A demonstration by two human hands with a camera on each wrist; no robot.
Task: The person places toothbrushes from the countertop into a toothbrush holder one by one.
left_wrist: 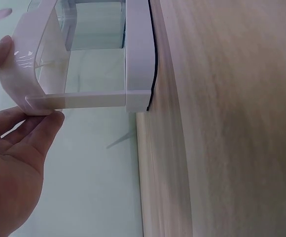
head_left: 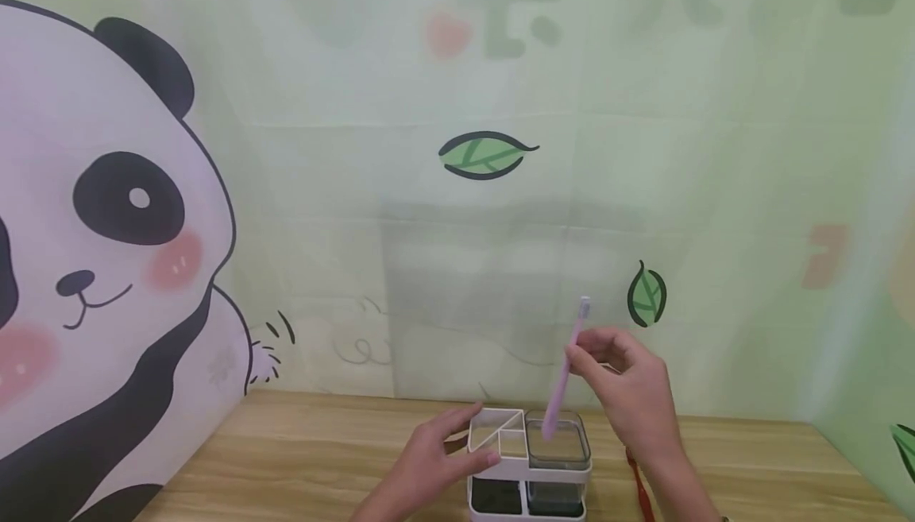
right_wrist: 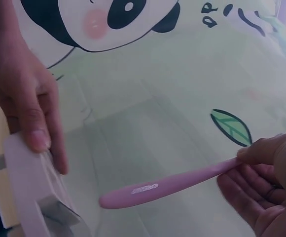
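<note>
A pink toothbrush (head_left: pixel 562 379) is pinched between the thumb and fingers of my right hand (head_left: pixel 629 387), bristles up and handle end over the clear cup (head_left: pixel 582 442). The cup sits in the right side of a white toothbrush holder (head_left: pixel 557 474), which has divided slots at its upper left. My left hand (head_left: pixel 436 450) grips the holder's upper tier at its left side, thumb on the front and fingers behind. In the right wrist view, the toothbrush handle (right_wrist: pixel 153 190) points toward the holder (right_wrist: pixel 24 182), with small pale lettering on it.
The holder stands on a wood-grain table (head_left: pixel 286 458). A red strap-like item (head_left: pixel 641 490) lies right of it, partly hidden by my right forearm. Behind the table hangs a pale green backdrop (head_left: pixel 322 188) printed with a panda and leaves.
</note>
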